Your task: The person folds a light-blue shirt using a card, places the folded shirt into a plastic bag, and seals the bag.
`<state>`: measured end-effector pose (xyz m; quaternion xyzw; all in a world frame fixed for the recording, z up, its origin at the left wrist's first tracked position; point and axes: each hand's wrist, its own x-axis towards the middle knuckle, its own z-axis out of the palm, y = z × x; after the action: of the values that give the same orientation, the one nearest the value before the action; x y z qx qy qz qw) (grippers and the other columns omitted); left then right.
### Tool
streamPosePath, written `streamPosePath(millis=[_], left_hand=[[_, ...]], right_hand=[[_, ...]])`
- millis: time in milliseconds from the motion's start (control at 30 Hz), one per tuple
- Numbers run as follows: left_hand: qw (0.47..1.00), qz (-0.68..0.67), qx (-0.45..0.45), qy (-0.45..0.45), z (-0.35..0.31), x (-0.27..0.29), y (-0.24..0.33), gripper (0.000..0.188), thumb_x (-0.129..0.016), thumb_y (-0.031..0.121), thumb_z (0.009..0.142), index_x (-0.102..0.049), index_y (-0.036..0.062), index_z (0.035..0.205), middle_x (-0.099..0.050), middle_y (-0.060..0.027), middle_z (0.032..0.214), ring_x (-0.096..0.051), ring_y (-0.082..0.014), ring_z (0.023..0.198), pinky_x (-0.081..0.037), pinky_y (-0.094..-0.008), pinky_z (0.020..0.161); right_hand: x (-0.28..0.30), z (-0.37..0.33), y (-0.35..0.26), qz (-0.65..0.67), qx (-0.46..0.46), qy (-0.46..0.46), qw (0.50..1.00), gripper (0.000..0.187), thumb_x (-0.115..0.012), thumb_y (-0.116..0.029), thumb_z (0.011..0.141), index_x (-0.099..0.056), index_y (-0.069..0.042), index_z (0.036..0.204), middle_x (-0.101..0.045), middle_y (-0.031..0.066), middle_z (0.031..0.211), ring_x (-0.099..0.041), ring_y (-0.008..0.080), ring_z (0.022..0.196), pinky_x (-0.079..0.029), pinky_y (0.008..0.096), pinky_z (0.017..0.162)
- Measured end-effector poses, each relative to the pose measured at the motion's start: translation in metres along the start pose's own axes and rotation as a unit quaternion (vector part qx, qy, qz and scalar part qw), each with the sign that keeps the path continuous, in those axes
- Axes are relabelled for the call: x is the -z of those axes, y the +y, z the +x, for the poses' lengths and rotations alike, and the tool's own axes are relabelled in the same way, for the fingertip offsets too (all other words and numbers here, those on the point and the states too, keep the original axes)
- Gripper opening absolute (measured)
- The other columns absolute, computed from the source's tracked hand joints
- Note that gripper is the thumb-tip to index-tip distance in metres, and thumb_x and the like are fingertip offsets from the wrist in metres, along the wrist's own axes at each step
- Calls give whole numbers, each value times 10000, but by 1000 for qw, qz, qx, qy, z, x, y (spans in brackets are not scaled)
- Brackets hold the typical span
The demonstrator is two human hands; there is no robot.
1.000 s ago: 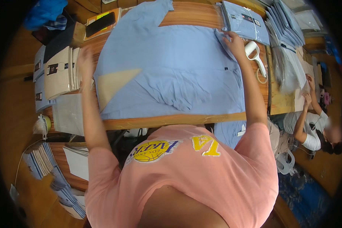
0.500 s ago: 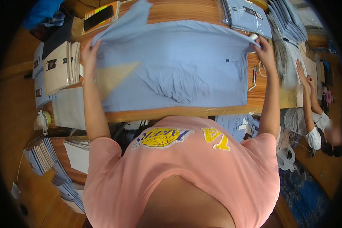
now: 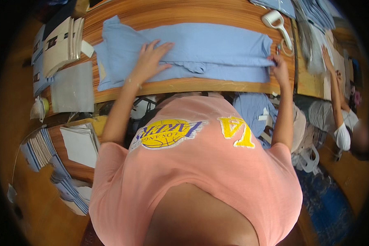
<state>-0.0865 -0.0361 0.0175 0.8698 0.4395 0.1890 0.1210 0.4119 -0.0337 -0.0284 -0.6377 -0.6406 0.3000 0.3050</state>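
Observation:
A light blue shirt [image 3: 217,45] lies lengthwise across the wooden table, its far side folded over toward me into a long strip. My left hand [image 3: 153,61] rests on the cloth with fingers spread, left of the middle. At the right end, my right hand [image 3: 278,67] pinches the near edge of the folded layer between thumb and fingers. Some bunched cloth [image 3: 194,67] peeks out below that edge. A corner of beige sheet [image 3: 102,70] shows under the shirt's left end.
A white lint roller [image 3: 276,23] and a tape ring [image 3: 288,48] lie right of the shirt. Packed beige shirts [image 3: 63,45] and clear plastic bags [image 3: 72,88] are at the left. Bagged blue shirts [image 3: 315,12] stand far right, near a co-worker's hands [image 3: 329,59].
Both hands have brought the shirt's far edge toward me and down, folding it over. My left hand has let go and now lies flat on the cloth. The lint roller has come into sight.

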Motion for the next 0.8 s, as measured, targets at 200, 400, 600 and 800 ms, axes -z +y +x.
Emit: streamPosePath(millis=[200, 400, 600, 800], left_hand=[[987, -5, 14, -159, 4, 24, 5, 277, -653, 143, 730, -625, 80, 998, -590, -110, 936, -527, -298, 903, -409, -400, 805], [983, -58, 2, -174, -40, -11, 8, 233, -619, 155, 774, -641, 72, 990, -594, -132, 935, -545, -308, 895, -428, -398, 792], [986, -145, 45, -66, 12, -26, 6, 304, -537, 232, 871, -592, 84, 1131, -549, -126, 1136, -486, -320, 1073, -387, -381, 915], [999, 31, -34, -11, 26, -89, -3, 381, -518, 294, 877, -520, 206, 1248, -422, -65, 1341, -335, -291, 1261, -241, -520, 1023]], right_hand=[[40, -19, -40, -187, 126, -41, 973, 216, -655, 84, 598, -648, -26, 784, -562, 67, 779, -540, 238, 807, -417, 310, 734], [-7, -72, -12, -303, 73, 61, 948, 193, -550, 42, 659, -669, -77, 753, -574, 83, 806, -529, 302, 831, -417, 394, 728], [-26, 16, -19, -155, -26, 247, 956, 184, -608, -208, 766, -661, -134, 926, -609, 132, 988, -558, 307, 921, -428, 399, 783], [-20, 88, 5, -174, -165, 160, 958, 279, -622, -237, 746, -641, -119, 999, -661, 101, 931, -611, 280, 917, -468, 381, 773]])
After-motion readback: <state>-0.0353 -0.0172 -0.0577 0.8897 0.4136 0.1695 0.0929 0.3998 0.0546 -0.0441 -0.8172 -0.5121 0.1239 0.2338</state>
